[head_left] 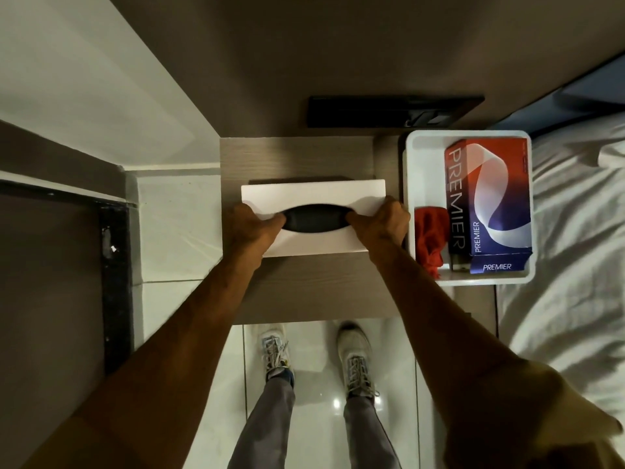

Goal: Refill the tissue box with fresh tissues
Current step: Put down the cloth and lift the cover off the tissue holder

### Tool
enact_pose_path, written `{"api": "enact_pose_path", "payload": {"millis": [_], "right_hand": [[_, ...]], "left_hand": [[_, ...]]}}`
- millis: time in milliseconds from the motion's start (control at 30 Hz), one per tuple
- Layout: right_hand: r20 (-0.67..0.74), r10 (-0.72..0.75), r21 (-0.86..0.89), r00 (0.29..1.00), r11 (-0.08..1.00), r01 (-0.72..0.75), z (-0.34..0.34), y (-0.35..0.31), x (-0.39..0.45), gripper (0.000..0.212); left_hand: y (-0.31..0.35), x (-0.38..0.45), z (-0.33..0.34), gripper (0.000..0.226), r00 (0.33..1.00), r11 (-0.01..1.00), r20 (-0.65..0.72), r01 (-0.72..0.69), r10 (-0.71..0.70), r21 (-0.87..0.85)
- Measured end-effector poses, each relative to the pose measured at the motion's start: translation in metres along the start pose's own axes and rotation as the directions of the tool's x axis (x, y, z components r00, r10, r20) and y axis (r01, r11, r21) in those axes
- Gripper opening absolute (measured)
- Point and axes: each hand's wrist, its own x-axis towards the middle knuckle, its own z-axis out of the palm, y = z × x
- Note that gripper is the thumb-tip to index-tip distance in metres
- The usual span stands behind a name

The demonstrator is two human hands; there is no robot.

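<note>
A white tissue box (314, 198) with a dark oval slot (316, 221) lies on the wooden bedside table (297, 157). My left hand (252, 228) grips its left end, with the thumb at the slot's left tip. My right hand (380, 221) grips the right end, its thumb at the slot's right tip. No tissue shows in the slot. A red and blue "PREMIER" tissue pack (490, 204) lies in a white tray (416, 170) to the right.
A red cloth (429, 238) lies in the tray beside the pack. A dark shelf (389, 110) runs behind the table. White bedding (575, 231) is at the right, a wall and dark door frame (115, 286) at the left. My shoes (275, 350) stand on a glossy tiled floor.
</note>
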Motion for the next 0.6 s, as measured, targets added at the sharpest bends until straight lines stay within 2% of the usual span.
{"api": "enact_pose_path", "payload": {"millis": [133, 300, 400, 533, 600], "right_hand": [[0.015, 0.042, 0.029, 0.999, 0.999, -0.042, 0.001, 0.003, -0.001, 0.08], [0.08, 0.009, 0.092, 0.997, 0.996, -0.016, 0.002, 0.008, 0.0, 0.075], [0.073, 0.011, 0.076, 0.997, 0.997, -0.016, 0.0, 0.012, 0.001, 0.076], [0.223, 0.104, 0.112, 0.969, 0.985, -0.132, 0.006, 0.017, 0.001, 0.085], [0.181, 0.092, 0.116, 0.979, 0.987, -0.115, 0.007, 0.017, 0.002, 0.083]], "left_hand": [[-0.001, -0.001, 0.001, 0.068, 1.0, 1.0, 0.0, -0.024, 0.024, 0.013], [-0.002, 0.005, 0.001, 0.068, 1.0, 1.0, 0.002, 0.024, -0.024, 0.001], [-0.003, 0.007, -0.001, 0.075, 0.999, 0.999, 0.017, 0.042, -0.043, 0.026], [-0.003, 0.005, -0.002, 0.081, 0.999, 0.998, 0.022, 0.033, -0.034, 0.051], [-0.003, 0.004, -0.001, 0.078, 1.0, 0.999, 0.005, 0.028, -0.028, 0.043]]}}
